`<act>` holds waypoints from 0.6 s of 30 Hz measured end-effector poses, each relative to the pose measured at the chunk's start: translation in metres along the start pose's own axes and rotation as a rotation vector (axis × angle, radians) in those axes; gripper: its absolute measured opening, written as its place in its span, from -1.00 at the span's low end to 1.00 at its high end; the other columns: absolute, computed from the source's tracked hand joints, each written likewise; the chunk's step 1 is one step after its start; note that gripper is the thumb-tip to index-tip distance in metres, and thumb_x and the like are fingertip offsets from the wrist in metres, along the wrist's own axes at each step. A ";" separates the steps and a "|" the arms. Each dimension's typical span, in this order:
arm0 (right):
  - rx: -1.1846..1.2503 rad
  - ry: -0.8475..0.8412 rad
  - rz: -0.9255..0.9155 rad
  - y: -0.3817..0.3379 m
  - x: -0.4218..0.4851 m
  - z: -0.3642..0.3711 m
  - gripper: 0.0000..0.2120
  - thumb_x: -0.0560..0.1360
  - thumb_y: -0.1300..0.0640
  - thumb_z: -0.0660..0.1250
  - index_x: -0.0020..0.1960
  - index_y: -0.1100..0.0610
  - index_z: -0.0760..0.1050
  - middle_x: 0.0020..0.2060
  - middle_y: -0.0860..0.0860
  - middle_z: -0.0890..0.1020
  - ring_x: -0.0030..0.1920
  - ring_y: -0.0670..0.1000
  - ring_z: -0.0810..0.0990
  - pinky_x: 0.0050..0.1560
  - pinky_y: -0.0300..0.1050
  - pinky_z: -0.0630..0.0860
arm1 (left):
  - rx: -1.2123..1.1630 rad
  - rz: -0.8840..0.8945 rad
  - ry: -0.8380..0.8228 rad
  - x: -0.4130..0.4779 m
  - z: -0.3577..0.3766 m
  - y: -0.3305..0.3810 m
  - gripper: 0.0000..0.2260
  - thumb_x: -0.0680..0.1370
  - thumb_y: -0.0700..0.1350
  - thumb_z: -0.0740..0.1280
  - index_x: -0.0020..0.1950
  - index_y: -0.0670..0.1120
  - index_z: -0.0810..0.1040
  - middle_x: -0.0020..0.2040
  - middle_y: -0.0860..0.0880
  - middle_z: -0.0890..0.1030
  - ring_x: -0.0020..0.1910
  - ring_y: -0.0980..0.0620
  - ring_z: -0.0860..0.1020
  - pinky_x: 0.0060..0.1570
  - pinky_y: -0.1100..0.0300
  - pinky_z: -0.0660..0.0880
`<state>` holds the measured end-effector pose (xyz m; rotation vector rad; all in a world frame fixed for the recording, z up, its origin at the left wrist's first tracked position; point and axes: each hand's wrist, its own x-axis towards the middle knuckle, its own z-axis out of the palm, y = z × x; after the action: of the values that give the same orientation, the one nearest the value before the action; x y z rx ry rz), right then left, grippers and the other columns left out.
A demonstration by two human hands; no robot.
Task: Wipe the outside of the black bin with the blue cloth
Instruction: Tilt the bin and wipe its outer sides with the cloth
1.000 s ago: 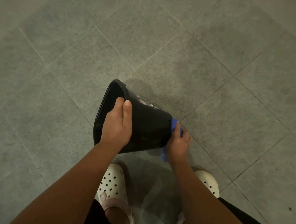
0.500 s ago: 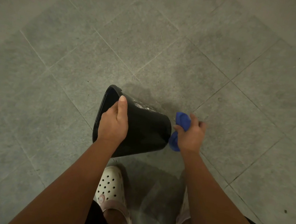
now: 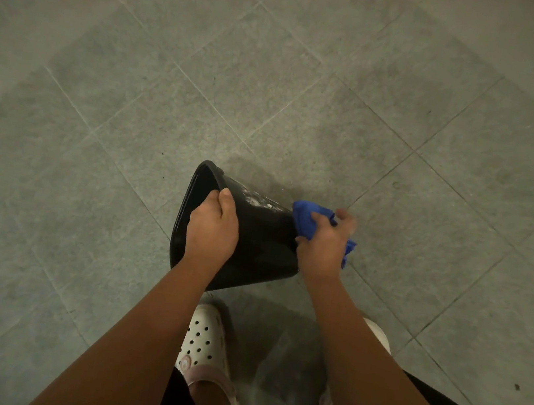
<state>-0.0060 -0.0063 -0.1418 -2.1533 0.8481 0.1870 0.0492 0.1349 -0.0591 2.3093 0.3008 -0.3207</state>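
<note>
Just below the centre of the frame, the black bin [image 3: 264,236] is held tipped on its side above the grey tiled floor [image 3: 133,113], its open mouth turned to the left of the frame and its narrower base to the right. The left hand [image 3: 213,229] steadies it near the rim, fingers [image 3: 226,198] curled over the rim and clamped on the bin. The right hand [image 3: 323,242] is at the base end, its fingers closed around the bunched blue cloth [image 3: 306,217], with a loose corner hanging out to the lower right of the hand.

Judging by the pose, the wiping step is in hand, with the cloth brought to the base end and upper wall of the bin. Whether the cloth actually presses on the plastic is hard to tell; it sits right at the base edge. The next move likely calls for drawing the cloth along the upper wall toward the rim, where pale smears and specks [image 3: 259,201] show, while the left hand turns the bin to bring up other faces.

The bin looks like glossy dark plastic, tapered, with the lower side in shadow. White perforated clogs [image 3: 203,338] stand on the floor beneath it.
</note>
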 end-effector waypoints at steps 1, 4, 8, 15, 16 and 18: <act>0.016 -0.026 0.006 -0.001 -0.001 0.001 -0.52 0.41 0.26 0.41 0.30 0.13 0.40 0.40 0.10 0.08 0.32 0.02 0.30 0.27 -0.39 0.12 | 0.002 0.011 0.004 -0.001 0.001 0.000 -0.65 0.65 -0.02 0.01 -0.16 -0.18 0.43 -0.36 -0.03 0.44 -0.38 0.11 0.43 -0.37 0.30 0.34; 0.178 -0.085 0.050 -0.006 0.001 -0.002 -0.45 0.38 0.21 0.46 0.32 0.08 0.40 0.35 0.10 0.16 0.30 0.02 0.27 0.28 -0.33 0.12 | -0.004 0.014 0.016 -0.002 0.001 -0.002 -0.65 0.65 -0.02 0.01 -0.15 -0.19 0.43 -0.37 -0.04 0.44 -0.39 0.11 0.42 -0.38 0.30 0.36; 0.282 -0.147 0.039 0.000 0.001 -0.002 -0.45 0.34 0.20 0.49 0.29 0.03 0.44 0.33 0.10 0.18 0.33 0.06 0.27 0.34 -0.22 0.18 | 0.000 0.034 0.023 -0.003 0.000 -0.006 -0.65 0.65 -0.03 0.01 -0.14 -0.20 0.44 -0.37 -0.05 0.44 -0.39 0.09 0.43 -0.37 0.27 0.39; 0.245 -0.264 -0.002 0.014 -0.004 -0.004 -0.34 0.34 0.30 0.42 0.36 0.08 0.26 0.32 0.06 0.30 0.27 0.02 0.35 0.20 -0.18 0.33 | -0.106 -0.056 0.029 -0.003 -0.003 -0.005 -0.72 0.63 -0.10 0.04 -0.07 -0.22 0.46 -0.29 -0.10 0.48 -0.30 0.03 0.45 -0.24 0.11 0.44; 0.251 -0.251 -0.010 0.016 -0.004 -0.003 -0.37 0.35 0.30 0.42 0.34 0.07 0.28 0.29 0.05 0.35 0.26 0.02 0.37 0.17 -0.19 0.33 | -0.128 -0.076 0.028 -0.003 -0.003 -0.005 -0.73 0.62 -0.11 0.04 -0.04 -0.22 0.47 -0.25 -0.11 0.49 -0.28 0.03 0.45 -0.22 0.12 0.43; 0.209 -0.248 -0.050 0.017 -0.004 -0.002 -0.44 0.37 0.26 0.42 0.31 0.07 0.32 0.23 0.03 0.43 0.21 0.01 0.42 0.14 -0.18 0.33 | -0.155 -0.092 0.033 -0.003 -0.004 -0.005 -0.75 0.60 -0.13 0.04 -0.01 -0.21 0.48 -0.22 -0.11 0.50 -0.26 0.04 0.45 -0.20 0.14 0.42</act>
<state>-0.0202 -0.0135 -0.1499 -1.9065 0.6411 0.3183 0.0456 0.1405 -0.0589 2.1539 0.4339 -0.2950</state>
